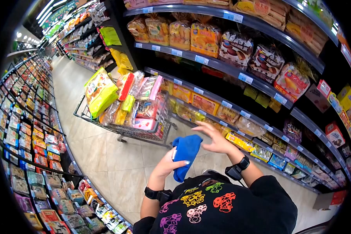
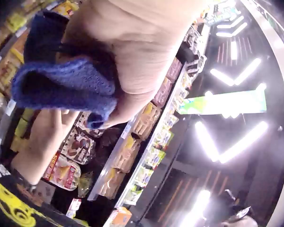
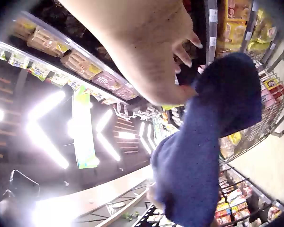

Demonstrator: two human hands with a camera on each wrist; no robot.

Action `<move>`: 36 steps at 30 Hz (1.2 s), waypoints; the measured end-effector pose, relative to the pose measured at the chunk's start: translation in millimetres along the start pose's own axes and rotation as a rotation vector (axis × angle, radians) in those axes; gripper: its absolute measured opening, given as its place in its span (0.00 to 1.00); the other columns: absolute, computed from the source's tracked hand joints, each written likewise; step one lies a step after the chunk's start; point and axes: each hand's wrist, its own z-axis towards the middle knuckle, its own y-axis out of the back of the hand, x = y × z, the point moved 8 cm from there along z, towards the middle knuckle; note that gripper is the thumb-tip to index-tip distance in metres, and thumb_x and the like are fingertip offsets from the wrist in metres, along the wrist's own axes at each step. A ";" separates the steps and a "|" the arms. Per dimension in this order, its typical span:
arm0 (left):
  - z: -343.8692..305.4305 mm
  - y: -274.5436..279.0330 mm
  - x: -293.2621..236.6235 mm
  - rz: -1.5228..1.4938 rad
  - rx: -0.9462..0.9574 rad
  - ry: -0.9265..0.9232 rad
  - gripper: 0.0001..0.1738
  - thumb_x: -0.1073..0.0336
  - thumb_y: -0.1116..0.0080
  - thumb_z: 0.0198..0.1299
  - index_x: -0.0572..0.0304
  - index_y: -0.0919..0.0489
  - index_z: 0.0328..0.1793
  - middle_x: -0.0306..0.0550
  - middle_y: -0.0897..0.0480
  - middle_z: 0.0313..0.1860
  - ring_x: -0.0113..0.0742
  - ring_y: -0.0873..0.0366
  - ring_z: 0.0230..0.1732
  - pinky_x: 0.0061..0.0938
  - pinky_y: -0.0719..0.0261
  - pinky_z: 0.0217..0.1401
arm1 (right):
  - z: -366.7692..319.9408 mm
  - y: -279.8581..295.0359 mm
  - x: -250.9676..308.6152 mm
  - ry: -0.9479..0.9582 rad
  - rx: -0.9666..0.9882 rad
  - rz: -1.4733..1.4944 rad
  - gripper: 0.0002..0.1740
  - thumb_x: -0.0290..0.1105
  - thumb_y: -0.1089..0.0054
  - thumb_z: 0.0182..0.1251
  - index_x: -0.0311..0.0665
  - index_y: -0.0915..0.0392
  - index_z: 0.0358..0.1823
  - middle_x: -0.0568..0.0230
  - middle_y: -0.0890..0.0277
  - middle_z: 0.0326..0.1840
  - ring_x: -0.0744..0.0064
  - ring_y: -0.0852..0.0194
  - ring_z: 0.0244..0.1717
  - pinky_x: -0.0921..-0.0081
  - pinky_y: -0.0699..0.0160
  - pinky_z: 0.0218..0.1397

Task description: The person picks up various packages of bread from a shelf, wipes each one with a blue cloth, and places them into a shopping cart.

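A blue cloth [image 1: 189, 150], soft and folded over, hangs in front of the person's chest. The left hand [image 1: 168, 160] grips it along its left side, thumb across the front; in the left wrist view this hand [image 2: 137, 52] curls over the cloth [image 2: 66, 87], whose edge gapes in a fold. Just right of the cloth is the right hand [image 1: 214, 139], fingers spread. From the right wrist, the thumb side of that hand [image 3: 156, 61] overlaps the top of the cloth [image 3: 194, 151], and its other fingers extend beyond it.
A shopping cart [image 1: 160, 134] piled with packaged goods stands ahead, a large yellow-green bag [image 1: 101, 93] on top. Shelves of packaged bread [image 1: 204, 39] run along the right. Low shelves of packets [image 1: 46, 156] line the left, with tiled floor [image 1: 93, 148] between.
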 end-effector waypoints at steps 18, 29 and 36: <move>-2.3 20.3 17.1 -0.435 -0.238 -0.066 0.11 0.73 0.44 0.56 0.60 0.28 0.45 0.40 0.23 0.40 0.27 0.24 0.41 0.22 0.26 0.46 | -11.0 -31.8 30.7 0.151 -0.097 0.057 0.16 0.25 0.36 0.43 0.38 0.29 0.36 0.57 0.30 0.36 0.57 0.28 0.40 0.71 0.30 0.43; -3.6 23.3 9.2 -0.237 -0.346 -0.214 0.04 0.72 0.49 0.61 0.60 0.29 0.41 0.40 0.23 0.38 0.23 0.26 0.40 0.19 0.28 0.46 | -24.4 -30.3 51.5 0.335 -0.014 -0.132 0.12 0.27 0.38 0.41 0.37 0.31 0.28 0.61 0.35 0.28 0.58 0.34 0.33 0.69 0.38 0.37; -6.5 42.7 8.0 -0.034 -0.548 -0.398 0.03 0.75 0.48 0.60 0.60 0.29 0.39 0.38 0.23 0.34 0.20 0.28 0.35 0.15 0.30 0.40 | -23.9 -22.7 72.3 0.370 -0.072 -0.209 0.11 0.28 0.39 0.42 0.38 0.33 0.26 0.61 0.36 0.25 0.57 0.35 0.32 0.68 0.38 0.37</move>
